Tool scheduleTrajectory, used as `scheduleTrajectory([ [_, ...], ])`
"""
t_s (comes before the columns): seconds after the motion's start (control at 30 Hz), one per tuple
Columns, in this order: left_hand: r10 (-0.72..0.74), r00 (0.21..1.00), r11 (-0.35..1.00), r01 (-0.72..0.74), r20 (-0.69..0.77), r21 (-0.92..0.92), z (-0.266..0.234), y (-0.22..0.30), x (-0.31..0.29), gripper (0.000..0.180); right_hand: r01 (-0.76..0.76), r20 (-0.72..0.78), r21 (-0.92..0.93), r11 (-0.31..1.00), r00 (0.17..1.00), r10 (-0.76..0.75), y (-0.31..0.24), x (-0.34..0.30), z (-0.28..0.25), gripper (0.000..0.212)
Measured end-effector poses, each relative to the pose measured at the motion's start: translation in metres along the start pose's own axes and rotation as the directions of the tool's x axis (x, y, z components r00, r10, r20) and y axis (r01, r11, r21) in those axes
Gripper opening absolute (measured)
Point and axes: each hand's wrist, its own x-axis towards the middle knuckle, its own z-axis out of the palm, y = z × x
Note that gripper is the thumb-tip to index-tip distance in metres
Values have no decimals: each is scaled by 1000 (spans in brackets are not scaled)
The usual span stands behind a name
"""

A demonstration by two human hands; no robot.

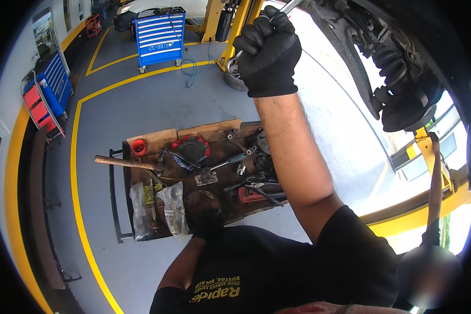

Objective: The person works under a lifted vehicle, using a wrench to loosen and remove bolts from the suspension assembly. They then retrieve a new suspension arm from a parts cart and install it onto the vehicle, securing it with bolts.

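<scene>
My right hand, in a black glove, is raised high at the top of the view. Its fingers are wrapped round a metal wrench, whose ring end sticks out below the fist on the left. The wrench's other end runs up toward the underside of a car. Low in the middle, my left hand, also black-gloved, is at the near edge of a dark tool tray. Its fingers blend into the dark surface. Beside it lies a clear plastic bag; a wooden-handled hammer rests farther left.
On the tray also lie a red cup-like ring, a red-and-black glove, a ratchet, a socket and pliers. Blue tool cabinets stand behind. A yellow lift post is nearby. Another person's raised arm is at right.
</scene>
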Motion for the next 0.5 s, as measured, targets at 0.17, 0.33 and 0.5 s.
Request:
scheduleTrajectory([
  [0.17, 36, 997, 999, -39, -72, -32, 16, -14, -1, 30, 99, -58, -302, 948, 991, -122, -21, -38, 9, 21],
  [0.33, 87, 984, 996, -85, -153, 21, 39, -31, -2, 29, 287, 193, -921, 264, 924, -331, -91, -44, -34, 31],
  [0.5, 120, 974, 993, -117, -193, 27, 36, -31, -2, 30, 350, 609, -698, -625, 749, -261, -176, -14, -40, 24],
])
